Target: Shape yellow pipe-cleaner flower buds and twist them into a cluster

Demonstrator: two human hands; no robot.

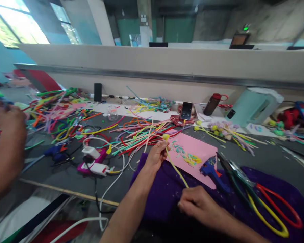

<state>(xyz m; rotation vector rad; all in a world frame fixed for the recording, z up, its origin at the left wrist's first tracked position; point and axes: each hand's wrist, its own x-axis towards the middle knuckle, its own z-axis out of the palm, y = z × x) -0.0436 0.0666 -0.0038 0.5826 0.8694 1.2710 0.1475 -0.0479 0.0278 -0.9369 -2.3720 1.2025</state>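
Observation:
My left hand pinches a yellow-green pipe-cleaner stem just below its small yellow bud. The stem slants down toward my right hand, which is curled closed over the purple cloth. The stem's lower end meets the top of that hand, and whether its fingers hold anything is hidden. Beyond them lies a pink sheet bearing short cut yellow and mint pieces. A blue glue gun rests on the sheet's right edge, beside pliers with red and yellow handles.
Loose pipe cleaners spread across the dark table. Left of me are a power strip with white cables and another person's arm. Along the back stand a phone, a brown bottle and a mint-coloured container.

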